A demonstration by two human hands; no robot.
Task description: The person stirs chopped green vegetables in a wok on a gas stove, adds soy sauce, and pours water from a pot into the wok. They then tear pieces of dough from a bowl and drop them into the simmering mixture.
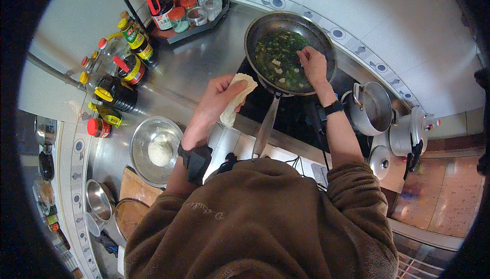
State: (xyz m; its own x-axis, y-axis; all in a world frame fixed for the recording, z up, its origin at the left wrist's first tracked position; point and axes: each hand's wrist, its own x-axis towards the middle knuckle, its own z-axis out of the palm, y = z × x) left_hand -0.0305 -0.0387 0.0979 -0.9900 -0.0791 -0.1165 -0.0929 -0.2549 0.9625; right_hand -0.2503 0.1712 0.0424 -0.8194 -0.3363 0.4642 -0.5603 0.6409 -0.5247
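A flattened strip of pale dough (238,94) is gripped in my left hand (220,97), just left of the pan. My right hand (314,64) is over the right part of a long-handled pan (264,126), fingertips drawn together; whether a small piece is between them cannot be told. The pan stands on a black cooktop (291,118) and holds a soup with green leaves (283,41) and several pale dough pieces (278,70). At the left, a round lump of dough (160,152) lies in a steel bowl (138,164).
Right of the pan stand a steel pot (369,110) and a pressure cooker (402,137), with a lid (379,162) nearby. Sauce bottles (132,68) and a rack of jars (199,30) line the left and back. A wooden board (134,187) and a small steel bowl (100,200) lie lower left.
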